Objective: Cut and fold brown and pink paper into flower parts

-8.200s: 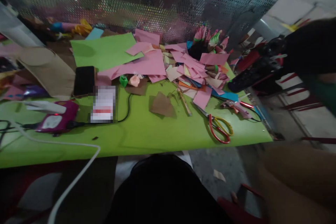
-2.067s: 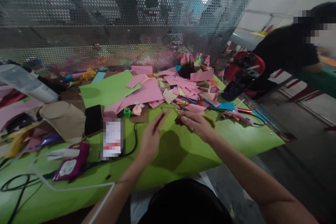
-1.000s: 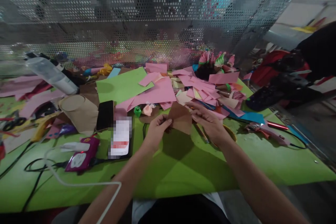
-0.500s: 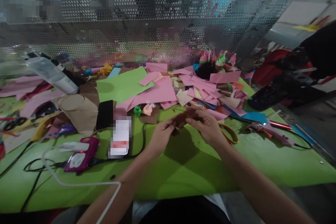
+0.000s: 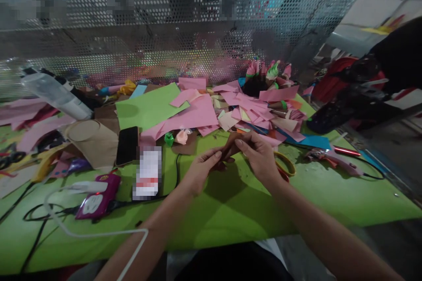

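A second ago we held the brown paper (image 5: 231,144) spread out; now it is curled, so shaping seems under way. Our left hand (image 5: 201,167) and right hand (image 5: 261,157) both pinch it, well back from the table's (image 5: 204,228) front edge.

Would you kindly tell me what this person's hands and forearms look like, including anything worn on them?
The left hand and right hand are bare, with no gloves, and no rings or watch that I can make out. The left forearm and right forearm show no sleeves or clear markings. A white cable crosses the view of the left forearm.
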Demonstrator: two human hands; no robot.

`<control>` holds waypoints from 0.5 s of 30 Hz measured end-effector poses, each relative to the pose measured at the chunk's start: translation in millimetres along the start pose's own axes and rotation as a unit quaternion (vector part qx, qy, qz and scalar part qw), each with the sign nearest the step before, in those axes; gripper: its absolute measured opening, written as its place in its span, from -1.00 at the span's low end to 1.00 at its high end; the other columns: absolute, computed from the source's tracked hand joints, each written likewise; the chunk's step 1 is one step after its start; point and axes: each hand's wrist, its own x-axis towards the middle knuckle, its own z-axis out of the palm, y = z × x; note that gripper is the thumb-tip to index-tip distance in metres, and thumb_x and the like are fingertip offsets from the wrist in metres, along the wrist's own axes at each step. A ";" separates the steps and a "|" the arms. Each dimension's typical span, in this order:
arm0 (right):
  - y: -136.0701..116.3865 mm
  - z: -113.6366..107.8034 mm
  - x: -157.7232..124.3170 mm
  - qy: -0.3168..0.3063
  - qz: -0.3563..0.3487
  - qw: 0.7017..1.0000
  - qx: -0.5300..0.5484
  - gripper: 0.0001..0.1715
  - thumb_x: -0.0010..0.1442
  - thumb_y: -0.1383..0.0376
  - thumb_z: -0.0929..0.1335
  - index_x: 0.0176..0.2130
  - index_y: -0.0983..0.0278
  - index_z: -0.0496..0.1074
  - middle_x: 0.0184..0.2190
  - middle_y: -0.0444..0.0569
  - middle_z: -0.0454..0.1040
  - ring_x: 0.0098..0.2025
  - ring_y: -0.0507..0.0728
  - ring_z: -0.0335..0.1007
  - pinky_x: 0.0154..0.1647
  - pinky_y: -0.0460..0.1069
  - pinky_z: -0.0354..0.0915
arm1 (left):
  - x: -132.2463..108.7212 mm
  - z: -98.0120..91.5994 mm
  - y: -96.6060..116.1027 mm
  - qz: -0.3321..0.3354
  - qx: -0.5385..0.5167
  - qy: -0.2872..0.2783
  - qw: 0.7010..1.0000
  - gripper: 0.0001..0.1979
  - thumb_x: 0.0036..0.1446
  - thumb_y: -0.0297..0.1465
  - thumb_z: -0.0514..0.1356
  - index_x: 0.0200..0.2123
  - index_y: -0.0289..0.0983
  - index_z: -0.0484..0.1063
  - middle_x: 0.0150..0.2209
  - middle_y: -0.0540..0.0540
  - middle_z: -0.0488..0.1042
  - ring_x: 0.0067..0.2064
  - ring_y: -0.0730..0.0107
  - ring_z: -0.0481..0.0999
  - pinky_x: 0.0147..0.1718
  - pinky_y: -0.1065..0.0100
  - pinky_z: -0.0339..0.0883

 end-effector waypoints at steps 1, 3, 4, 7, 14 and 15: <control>-0.9 0.3 -0.1 0.007 0.001 1.000 0.003 -0.70 0.11 0.07 0.43 -0.42 0.22 0.35 -0.49 -0.10 0.45 -0.39 0.11 0.37 -0.32 0.04 0.33 | 0.8 -0.4 -0.5 -0.002 -0.002 0.002 1.000 -0.48 -0.07 -0.13 0.43 -0.06 -0.28 0.59 -0.15 -0.24 0.63 -0.18 0.18 0.60 -0.26 0.31 0.38; -3.1 0.9 -0.2 0.027 0.000 1.000 0.002 -0.72 0.09 0.09 0.43 -0.42 0.22 0.37 -0.51 -0.14 0.43 -0.42 0.09 0.35 -0.35 0.02 0.31 | 1.5 -0.7 -1.2 -0.007 -0.006 0.004 1.000 -0.49 -0.10 -0.16 0.45 -0.08 -0.26 0.59 -0.17 -0.21 0.63 -0.20 0.21 0.60 -0.27 0.32 0.37; -4.2 1.2 -0.3 0.038 -0.005 0.999 -0.003 -0.73 0.09 0.10 0.43 -0.43 0.22 0.37 -0.52 -0.15 0.43 -0.43 0.08 0.33 -0.35 0.02 0.30 | 1.3 -0.6 -1.3 -0.009 -0.008 0.005 1.000 -0.49 -0.11 -0.17 0.45 -0.08 -0.26 0.59 -0.19 -0.19 0.64 -0.21 0.23 0.60 -0.27 0.33 0.37; -6.6 2.4 -1.1 0.059 -0.027 0.998 -0.026 -0.77 0.11 0.14 0.41 -0.44 0.22 0.38 -0.52 -0.15 0.42 -0.42 0.08 0.31 -0.34 0.01 0.28 | -0.5 0.8 0.2 -0.009 0.000 0.008 1.000 -0.49 -0.08 -0.15 0.43 -0.06 -0.26 0.58 -0.25 -0.18 0.64 -0.26 0.28 0.58 -0.27 0.33 0.37; -6.8 3.8 -2.3 0.053 -0.066 0.994 -0.069 -0.76 0.11 0.17 0.40 -0.48 0.20 0.33 -0.52 -0.15 0.37 -0.44 0.08 0.25 -0.38 -0.01 0.21 | -4.0 4.4 7.5 0.038 0.108 0.019 0.993 -0.59 -0.01 -0.25 0.38 -0.08 -0.28 0.58 -0.27 -0.14 0.62 -0.28 0.34 0.55 -0.28 0.35 0.35; -6.5 3.7 -2.3 0.047 -0.066 0.994 -0.069 -0.77 0.10 0.17 0.40 -0.48 0.20 0.33 -0.53 -0.16 0.35 -0.45 0.07 0.24 -0.40 -0.01 0.20 | -3.8 4.1 7.6 0.041 0.119 0.027 0.992 -0.63 0.01 -0.28 0.35 -0.09 -0.29 0.58 -0.30 -0.13 0.62 -0.29 0.35 0.54 -0.29 0.36 0.35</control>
